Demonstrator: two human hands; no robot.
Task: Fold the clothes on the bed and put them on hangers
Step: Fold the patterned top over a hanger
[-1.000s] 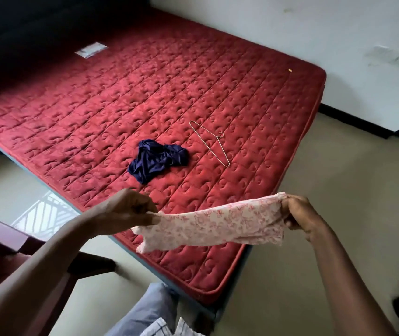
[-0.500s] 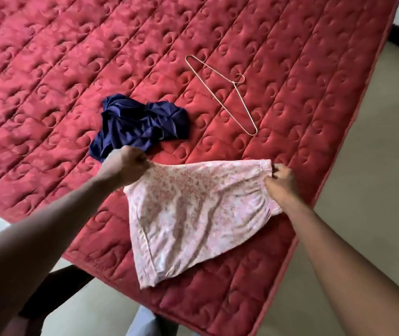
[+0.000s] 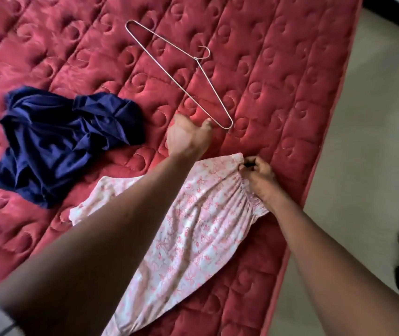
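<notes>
Looking down from my head, the red quilted bed (image 3: 290,69) fills most of the frame, with pale floor (image 3: 368,141) running down the right side.

My right hand (image 3: 259,178), right of centre, has its fingers curled and pinches the gathered top edge of the pink flowered garment (image 3: 193,226). That garment lies on the bed near its right edge, from my right hand down to the bottom of the frame. One loose corner lies flat at centre left, partly hidden under my left forearm. The cloth is wrinkled rather than smoothed flat, and not yet folded.

My left hand (image 3: 188,137) is stretched out across the pink garment, above the middle of the frame. It holds nothing, with the thumb spread and the fingers pointing away from me (they are foreshortened, so I see little of them). The thumb tip is just beside the near, rounded end of the wire hanger (image 3: 196,58), though I can't tell whether it touches the wire.

The hanger lies flat on the bed, slanting from upper centre down to the right, hook pointing right, with no clothes on it.

The dark blue garment (image 3: 60,141) sits crumpled in a heap at the left of the frame, apart from the pink one and from both hands.

Two dark shapes on the floor at the right edge are too cut off to make out.
</notes>
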